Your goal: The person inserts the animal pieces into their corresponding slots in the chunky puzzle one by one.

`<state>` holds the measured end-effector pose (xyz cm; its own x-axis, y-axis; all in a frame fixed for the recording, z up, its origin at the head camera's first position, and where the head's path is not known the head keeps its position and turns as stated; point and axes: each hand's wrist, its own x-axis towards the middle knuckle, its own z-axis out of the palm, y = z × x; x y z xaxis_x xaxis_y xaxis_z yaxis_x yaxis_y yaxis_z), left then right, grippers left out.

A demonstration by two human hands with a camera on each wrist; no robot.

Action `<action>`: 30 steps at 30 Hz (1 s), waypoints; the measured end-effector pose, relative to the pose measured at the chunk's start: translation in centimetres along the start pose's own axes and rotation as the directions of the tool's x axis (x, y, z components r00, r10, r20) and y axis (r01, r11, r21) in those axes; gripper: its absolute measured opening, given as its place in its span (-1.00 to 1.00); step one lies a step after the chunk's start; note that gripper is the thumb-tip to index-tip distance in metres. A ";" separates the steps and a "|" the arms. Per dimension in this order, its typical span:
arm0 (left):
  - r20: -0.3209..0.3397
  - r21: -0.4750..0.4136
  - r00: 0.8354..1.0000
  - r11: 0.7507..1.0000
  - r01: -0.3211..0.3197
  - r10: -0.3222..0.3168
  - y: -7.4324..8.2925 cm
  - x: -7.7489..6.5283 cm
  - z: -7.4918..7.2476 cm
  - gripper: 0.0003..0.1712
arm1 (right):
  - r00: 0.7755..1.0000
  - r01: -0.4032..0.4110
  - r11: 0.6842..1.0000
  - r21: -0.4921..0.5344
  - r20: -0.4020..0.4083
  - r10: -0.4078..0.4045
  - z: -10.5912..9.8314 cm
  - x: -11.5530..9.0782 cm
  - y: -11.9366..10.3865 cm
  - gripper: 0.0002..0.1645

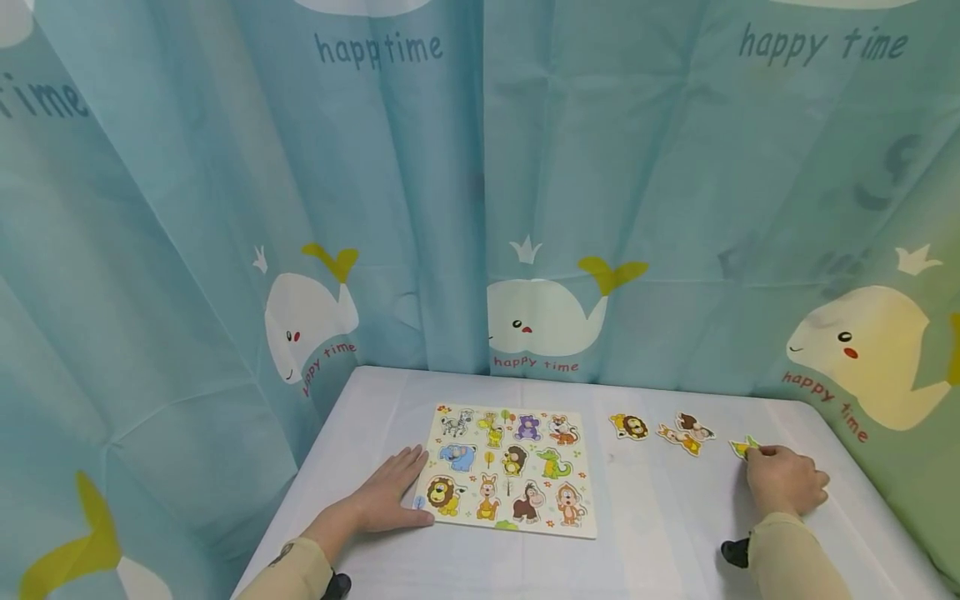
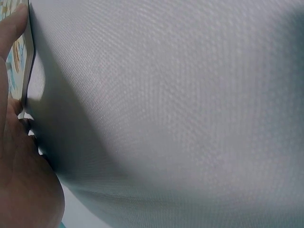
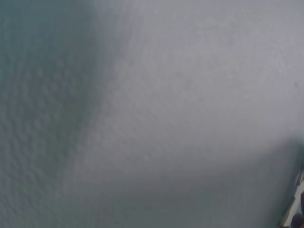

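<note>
A flat animal puzzle board lies on the table, showing a zebra, an elephant, a lion and several other animals. My left hand rests at the board's left edge, fingers fairly straight and thumb spread to the near corner. In the left wrist view that hand touches the board's edge. Out on the right, my right hand pinches a green and yellow puzzle piece with curled fingers, which partly hide it. In the right wrist view only bits of fingertips and piece edges show in the lower right corner.
Between board and right hand lie a lion piece, a kangaroo piece and a dark brown animal piece, the last two touching or overlapping. A white cloth covers the table. Blue whale-print curtains hang behind and beside it.
</note>
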<state>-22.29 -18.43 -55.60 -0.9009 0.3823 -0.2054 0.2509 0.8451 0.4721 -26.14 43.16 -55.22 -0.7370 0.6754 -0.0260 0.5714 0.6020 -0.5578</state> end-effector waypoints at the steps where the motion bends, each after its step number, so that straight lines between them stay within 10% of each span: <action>1: -0.001 -0.001 1.000 1.000 -0.001 0.001 0.0 0.0 0.0 0.31 | 1.000 0.000 1.000 -0.004 0.000 0.000 0.0 0.0 0.0 -0.51; 30: -0.015 0.009 1.000 1.000 -0.026 0.026 0.1 -0.2 0.0 0.29 | 0.998 -0.063 0.998 -0.024 0.012 0.063 0.4 0.3 -0.3 -0.55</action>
<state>-22.07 -18.42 -55.47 -0.8992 0.3986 -0.1803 0.2772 0.8381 0.4698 -26.68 42.97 -55.40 -0.7038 0.7068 -0.0712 0.6251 0.5686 -0.5348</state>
